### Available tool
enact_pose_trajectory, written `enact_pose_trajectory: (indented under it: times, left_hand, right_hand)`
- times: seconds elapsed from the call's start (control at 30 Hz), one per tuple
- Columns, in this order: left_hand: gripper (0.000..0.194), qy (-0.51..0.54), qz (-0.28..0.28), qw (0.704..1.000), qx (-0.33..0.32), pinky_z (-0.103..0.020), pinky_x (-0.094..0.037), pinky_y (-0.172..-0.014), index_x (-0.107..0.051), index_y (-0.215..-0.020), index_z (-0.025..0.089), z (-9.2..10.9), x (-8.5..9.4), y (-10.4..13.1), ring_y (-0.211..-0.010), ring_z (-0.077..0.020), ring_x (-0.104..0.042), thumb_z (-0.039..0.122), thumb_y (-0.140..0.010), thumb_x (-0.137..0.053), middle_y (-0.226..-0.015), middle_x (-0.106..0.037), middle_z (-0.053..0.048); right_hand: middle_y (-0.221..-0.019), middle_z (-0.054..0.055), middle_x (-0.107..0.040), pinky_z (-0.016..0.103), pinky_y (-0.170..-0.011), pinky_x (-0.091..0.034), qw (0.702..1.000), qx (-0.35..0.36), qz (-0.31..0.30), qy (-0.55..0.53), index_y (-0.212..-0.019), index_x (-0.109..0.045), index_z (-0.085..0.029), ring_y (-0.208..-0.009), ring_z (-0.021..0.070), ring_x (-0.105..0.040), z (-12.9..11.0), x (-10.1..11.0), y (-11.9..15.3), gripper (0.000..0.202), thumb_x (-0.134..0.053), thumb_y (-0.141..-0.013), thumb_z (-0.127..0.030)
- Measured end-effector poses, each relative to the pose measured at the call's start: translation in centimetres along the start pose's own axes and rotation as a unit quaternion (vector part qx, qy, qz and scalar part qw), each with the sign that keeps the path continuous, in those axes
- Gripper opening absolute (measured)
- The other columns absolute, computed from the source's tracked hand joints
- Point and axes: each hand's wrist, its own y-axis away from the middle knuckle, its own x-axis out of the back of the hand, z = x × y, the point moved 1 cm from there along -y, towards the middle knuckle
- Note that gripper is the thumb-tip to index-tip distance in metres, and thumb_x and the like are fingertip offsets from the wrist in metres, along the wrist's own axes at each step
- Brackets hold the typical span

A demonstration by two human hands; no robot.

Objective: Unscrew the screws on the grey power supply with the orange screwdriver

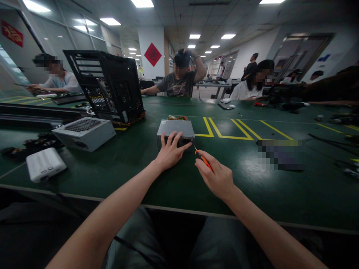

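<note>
A grey metal power supply box (176, 127) stands on the green table, with a bundle of coloured wires (177, 117) behind it. My left hand (171, 149) rests on its top edge and near side, fingers spread. In my right hand (214, 173) is an orange and black screwdriver (204, 159), its shaft pointing up and left to the box's right front corner. Whether the tip touches the box cannot be made out.
A black computer case (112, 87) stands at the back left, near a second power supply (85, 132) and a white device (45, 164). A blurred dark object (280, 155) lies at right. Several people sit beyond the table (157, 186).
</note>
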Motion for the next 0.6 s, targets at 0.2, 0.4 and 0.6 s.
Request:
enact_pose_trajectory:
  times: [0.2,0.4,0.6]
  left_hand:
    - [0.046,0.007,0.0,1.0,0.001,-0.063,-0.003,-0.102,-0.046,-0.125,0.04,0.1,0.18,-0.02,-0.131,-0.0317,-0.019,0.022,-0.082,-0.051,-0.14,-0.029,-0.007]
    - [0.045,0.009,0.002,1.0,0.008,-0.062,-0.003,-0.103,-0.048,-0.124,0.039,0.19,0.2,-0.03,-0.13,-0.0316,-0.02,0.022,-0.082,-0.052,-0.14,-0.03,-0.007]
    - [0.047,0.004,0.0,1.0,0.006,-0.063,-0.003,-0.102,-0.046,-0.125,0.04,0.21,0.2,-0.04,-0.13,-0.0315,-0.021,0.022,-0.082,-0.052,-0.139,-0.03,-0.007]
  right_hand:
    - [-0.11,0.014,-0.062,0.029,-0.074,-0.051,0.999,-0.016,-0.016,-0.024,-0.101,-0.052,-0.019,-0.104,0.0224,-0.058,-0.24,0.22,-0.28,0.021,-0.053,-0.081,-0.015]
    - [-0.114,0.015,-0.06,0.026,-0.072,-0.05,1.0,0.008,-0.012,-0.024,-0.106,-0.05,-0.02,-0.106,0.0208,-0.058,-0.29,0.25,-0.27,0.026,-0.05,-0.081,-0.01]
    - [-0.106,0.011,-0.064,0.025,-0.071,-0.049,1.0,-0.007,-0.006,0.006,-0.098,-0.052,-0.021,-0.098,0.0193,-0.061,-0.09,0.19,-0.13,0.019,-0.056,-0.08,-0.017]
